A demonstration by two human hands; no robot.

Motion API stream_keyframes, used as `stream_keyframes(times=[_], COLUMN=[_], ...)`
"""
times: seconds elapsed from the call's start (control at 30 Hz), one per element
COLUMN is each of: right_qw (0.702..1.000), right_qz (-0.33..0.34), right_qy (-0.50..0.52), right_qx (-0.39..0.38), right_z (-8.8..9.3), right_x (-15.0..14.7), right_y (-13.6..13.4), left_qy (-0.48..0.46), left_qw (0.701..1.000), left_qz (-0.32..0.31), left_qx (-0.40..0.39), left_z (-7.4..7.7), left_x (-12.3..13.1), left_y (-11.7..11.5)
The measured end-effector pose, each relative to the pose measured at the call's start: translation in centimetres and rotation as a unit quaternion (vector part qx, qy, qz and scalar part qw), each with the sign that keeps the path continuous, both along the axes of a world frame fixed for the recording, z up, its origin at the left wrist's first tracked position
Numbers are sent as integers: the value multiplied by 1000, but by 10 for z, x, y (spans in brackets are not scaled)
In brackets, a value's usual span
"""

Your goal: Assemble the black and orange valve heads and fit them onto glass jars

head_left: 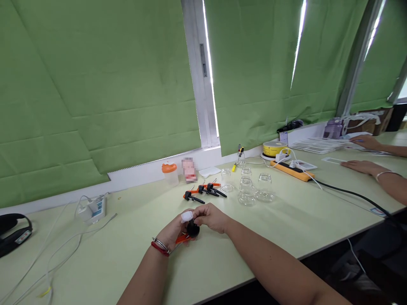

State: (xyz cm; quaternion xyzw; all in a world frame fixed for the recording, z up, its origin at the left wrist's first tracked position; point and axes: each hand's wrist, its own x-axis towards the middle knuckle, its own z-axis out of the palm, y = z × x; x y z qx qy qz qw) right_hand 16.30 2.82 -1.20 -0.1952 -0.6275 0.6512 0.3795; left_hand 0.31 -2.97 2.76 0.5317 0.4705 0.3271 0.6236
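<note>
Low over the table, my left hand [174, 228] is closed around a black-and-orange dispenser top [192, 229]. Its round black part faces me and an orange piece sticks out below. A small white piece [187, 216] shows at the upper end, between my hands. My right hand [213, 217] pinches at the same top from the right; its fingertips partly cover it. Just beyond lie several similar black and orange tops [203, 190] with black stems. To their right stand several clear glass bottles [246, 190] without lids.
At the back are an orange-lidded container [170, 173], a yellow round device [274, 149] and an orange power strip [292, 170]. Cables and a white power strip [98, 209] lie left, near headphones [15, 233]. Another person's hands [361, 166] rest by papers at right.
</note>
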Motion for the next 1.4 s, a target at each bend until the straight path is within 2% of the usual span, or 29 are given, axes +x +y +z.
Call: stream_keyframes(times=[0.23, 0.57, 1.4], right_qw=[1000, 1000, 1000], right_qz=[2, -4, -1], right_qy=[8, 20, 24], right_qx=[-9, -20, -17], right_z=[-5, -5, -6], right_x=[-1, -2, -1], right_y=[3, 1, 1], left_qy=[9, 5, 10], left_qw=[1000, 1000, 1000], left_qz=[2, 2, -1], left_qx=[-5, -7, -11], left_z=[5, -2, 0], left_x=[3, -1, -1], left_y=[-2, 1, 1])
